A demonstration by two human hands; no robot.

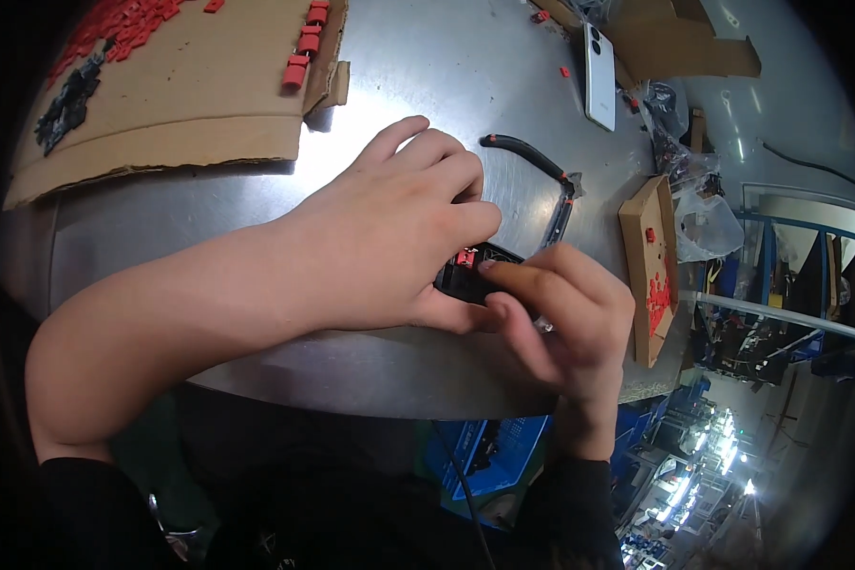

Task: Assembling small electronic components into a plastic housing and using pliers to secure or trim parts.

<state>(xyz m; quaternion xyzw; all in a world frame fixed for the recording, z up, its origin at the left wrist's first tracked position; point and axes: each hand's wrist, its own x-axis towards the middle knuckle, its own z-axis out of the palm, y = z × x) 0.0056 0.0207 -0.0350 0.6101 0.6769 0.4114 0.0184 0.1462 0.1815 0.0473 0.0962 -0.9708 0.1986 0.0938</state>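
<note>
On the near part of the metal table, a small black plastic housing (461, 282) with a red piece (465, 256) inside is partly covered by my fingers. My left hand (413, 214) reaches over from the left and grips it, thumb along the near side, curled fingers beyond. At its right side is my right hand (575, 309), with the index fingertip on the housing and the thumb close by the near edge. A small shiny bit (544, 325) shows beside my right fingers; its kind is unclear. Just beyond lie black-handled pliers (532, 157).
A cardboard tray (199, 138) at far left bears red parts and a black clump; red cylindrical pieces (296, 71) line its right side. To the right are a white phone (599, 81), a shallow cardboard box (636, 275) with red bits, and plastic bags (708, 228). A blue crate (518, 456) sits below the table edge.
</note>
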